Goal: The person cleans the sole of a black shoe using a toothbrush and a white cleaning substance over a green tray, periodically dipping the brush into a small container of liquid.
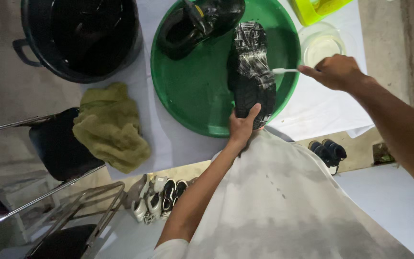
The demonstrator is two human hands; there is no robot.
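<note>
Step in hand, as judged: scrubbing the sole of a shoe. The left hand (243, 125) is clamped on the heel end of a black shoe (252, 72), which lies sole-up at about three o'clock inside the green basin (188, 96). The right hand (336, 72) is closed around the handle of a white brush (283, 71), whose head meets the tread near the middle of the sole, on its three o'clock edge.

The sole shows pale streaks, likely suds. The next stroke calls for a firm hold at the heel so the wet shoe does not slide, and for the bristles to work along the tread grooves toward the toe.

Count:
- Black shoes in the basin: two, the second shoe (200, 24) at twelve o'clock, opening toward the viewer.
- Basins: one green; one clear bowl (322, 45) just beyond its three o'clock rim.
- Yellow-green container (312, 9): one, at one o'clock, partly cut off.
- Black bucket (80, 36): one, at ten o'clock on the counter (312, 110).
- Olive towel (109, 127): one, at eight o'clock of the basin.
- Small footwear on the floor (384, 196): a cluster (156, 199) under the left forearm, number uncertain; one dark pair (327, 152) near four o'clock.
- Metal-framed chairs (56, 148): at least two, far left.
</note>
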